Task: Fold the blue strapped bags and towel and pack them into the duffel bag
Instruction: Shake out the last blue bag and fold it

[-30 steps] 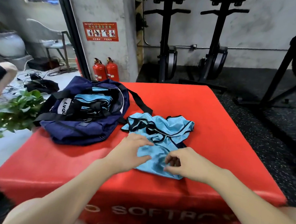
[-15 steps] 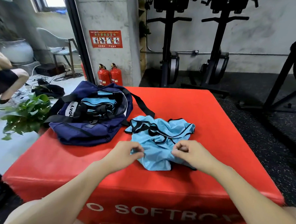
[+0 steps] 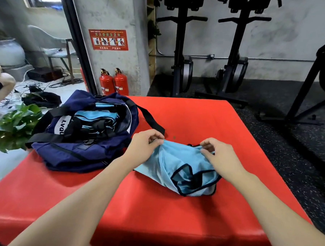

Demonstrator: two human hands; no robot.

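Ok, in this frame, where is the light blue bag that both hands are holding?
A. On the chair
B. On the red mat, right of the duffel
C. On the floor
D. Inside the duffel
B: the left hand and right hand pinch the light blue bag's upper edge; it lies on the red mat, right of the open duffel bag.

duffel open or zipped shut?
Open. The duffel bag gapes at the top, with light blue fabric and black straps visible inside; it lies on the red mat.
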